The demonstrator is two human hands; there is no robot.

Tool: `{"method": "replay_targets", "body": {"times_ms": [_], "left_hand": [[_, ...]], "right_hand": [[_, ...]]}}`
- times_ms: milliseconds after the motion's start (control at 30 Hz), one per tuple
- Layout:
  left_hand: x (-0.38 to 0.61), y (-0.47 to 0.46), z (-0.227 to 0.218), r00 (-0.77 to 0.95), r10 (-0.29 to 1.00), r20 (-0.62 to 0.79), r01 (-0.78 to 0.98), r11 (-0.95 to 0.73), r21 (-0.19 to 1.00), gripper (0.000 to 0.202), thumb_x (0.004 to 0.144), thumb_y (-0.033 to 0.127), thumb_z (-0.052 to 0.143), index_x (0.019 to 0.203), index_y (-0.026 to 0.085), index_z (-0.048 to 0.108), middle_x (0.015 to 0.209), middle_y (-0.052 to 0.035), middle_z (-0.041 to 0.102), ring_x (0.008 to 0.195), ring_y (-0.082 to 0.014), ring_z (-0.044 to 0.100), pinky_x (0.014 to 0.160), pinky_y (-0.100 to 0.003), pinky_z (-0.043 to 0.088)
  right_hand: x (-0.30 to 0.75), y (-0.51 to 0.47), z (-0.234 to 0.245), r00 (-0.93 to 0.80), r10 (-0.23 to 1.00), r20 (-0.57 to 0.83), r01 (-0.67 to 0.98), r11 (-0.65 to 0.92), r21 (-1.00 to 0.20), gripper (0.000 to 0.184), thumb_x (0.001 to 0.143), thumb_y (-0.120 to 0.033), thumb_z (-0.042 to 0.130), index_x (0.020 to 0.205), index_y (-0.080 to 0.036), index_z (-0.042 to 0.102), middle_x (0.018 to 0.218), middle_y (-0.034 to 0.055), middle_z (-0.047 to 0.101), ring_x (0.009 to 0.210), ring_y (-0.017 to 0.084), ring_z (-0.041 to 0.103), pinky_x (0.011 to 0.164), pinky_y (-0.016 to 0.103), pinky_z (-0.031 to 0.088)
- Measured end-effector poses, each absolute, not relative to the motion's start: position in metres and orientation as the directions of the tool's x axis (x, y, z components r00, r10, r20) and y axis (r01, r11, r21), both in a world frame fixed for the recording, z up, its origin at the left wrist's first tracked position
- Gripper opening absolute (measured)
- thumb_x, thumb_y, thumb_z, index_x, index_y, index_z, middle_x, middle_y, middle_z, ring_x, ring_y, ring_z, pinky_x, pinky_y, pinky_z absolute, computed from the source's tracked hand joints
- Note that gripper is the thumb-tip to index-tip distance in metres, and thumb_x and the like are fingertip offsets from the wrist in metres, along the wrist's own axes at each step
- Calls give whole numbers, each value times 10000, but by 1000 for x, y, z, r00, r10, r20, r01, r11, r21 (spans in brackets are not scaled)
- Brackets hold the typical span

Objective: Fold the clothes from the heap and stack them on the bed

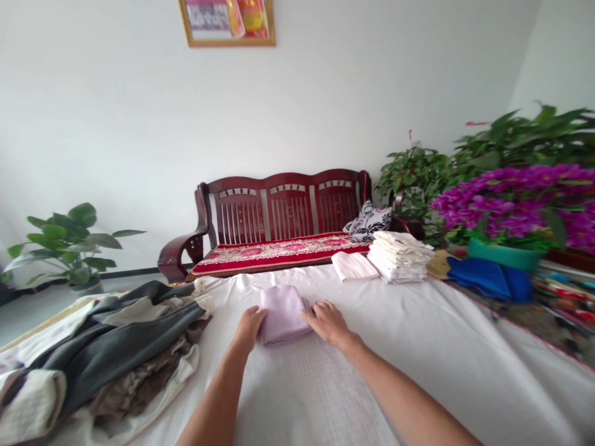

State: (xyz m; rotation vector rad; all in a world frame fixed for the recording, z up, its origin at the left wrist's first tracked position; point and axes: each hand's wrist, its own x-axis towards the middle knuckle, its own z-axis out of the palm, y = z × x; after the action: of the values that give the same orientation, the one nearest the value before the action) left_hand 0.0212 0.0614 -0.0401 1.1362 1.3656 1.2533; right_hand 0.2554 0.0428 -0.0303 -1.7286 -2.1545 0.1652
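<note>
A lilac piece of clothing (283, 314), folded into a small thick bundle, lies on the white-sheeted surface in front of me. My left hand (251, 322) grips its left edge, thumb on top. On the opposite side, my right hand (328, 320) pinches the right edge, where several layers show. The undersides of both hands' fingers are partly hidden. Beyond the bundle to the right is a folded pale pink-striped cloth (354, 266), touching or close beside a stack of folded white clothes (400, 257).
Loose grey, brown and white clothes (134, 347) are heaped at the left. The white sheet (446, 365) has creases at right. Behind stands a dark red wooden sofa (288, 204) with a patterned cushion (369, 220). Purple flowers (515, 201) and a blue cloth (483, 277) are at right.
</note>
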Motion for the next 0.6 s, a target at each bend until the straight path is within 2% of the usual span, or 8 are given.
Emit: {"method": "replay_targets", "body": {"times_ms": [67,100,200,267,367,467,600], "left_hand": [[22,57,-36,-99,991,-85,35,89,995,241,625,393,730,693,204,597,524,32,529,571,-195,580,545,-250,404],[22,55,-34,-87,991,-100,30,103,994,246,617,396,729,707,202,608,542,24,552,584,-194,589,546,-248,404],[26,51,-29,-82,988,-131,-26,129,991,271,616,380,711,824,223,642,651,4,639,679,-205,637,579,-248,430],[29,50,-27,-70,989,-130,-81,124,989,298,630,375,693,897,253,644,725,1,671,744,-210,664,620,-253,464],[32,52,-29,-56,993,-102,-153,92,984,334,632,384,703,933,259,629,771,-2,679,767,-210,676,672,-269,502],[36,54,-33,-69,994,-80,-219,63,974,486,600,408,768,1024,223,618,810,-13,689,762,-211,674,670,-279,510],[46,54,-39,-48,998,-50,-252,36,967,684,659,499,788,1244,216,573,961,-43,706,789,-189,682,637,-255,507]], "right_hand": [[246,46,-24,-44,990,137,904,98,-417,463,915,-598,515,1005,-196,727,1172,160,714,1246,310,580,1049,427,413],[242,48,-22,-9,994,111,892,58,-448,466,883,-608,547,996,-191,722,1170,172,713,1228,322,593,1016,427,436],[236,50,-21,34,996,84,864,13,-504,395,811,-545,625,1007,-209,692,1119,159,730,1125,324,649,913,415,485],[234,51,-25,62,995,82,776,3,-630,398,764,-507,659,1032,-212,652,1065,136,737,1041,322,677,861,421,499],[232,53,-34,89,991,101,571,32,-820,388,731,-450,667,1038,-231,578,993,66,735,946,282,690,822,398,512],[231,57,-39,109,977,183,434,118,-893,317,730,-406,637,982,-239,541,993,39,720,934,242,680,812,346,521],[244,64,-34,185,958,217,108,200,-974,331,657,-420,674,895,-225,553,901,40,701,880,253,665,777,347,524]]}}
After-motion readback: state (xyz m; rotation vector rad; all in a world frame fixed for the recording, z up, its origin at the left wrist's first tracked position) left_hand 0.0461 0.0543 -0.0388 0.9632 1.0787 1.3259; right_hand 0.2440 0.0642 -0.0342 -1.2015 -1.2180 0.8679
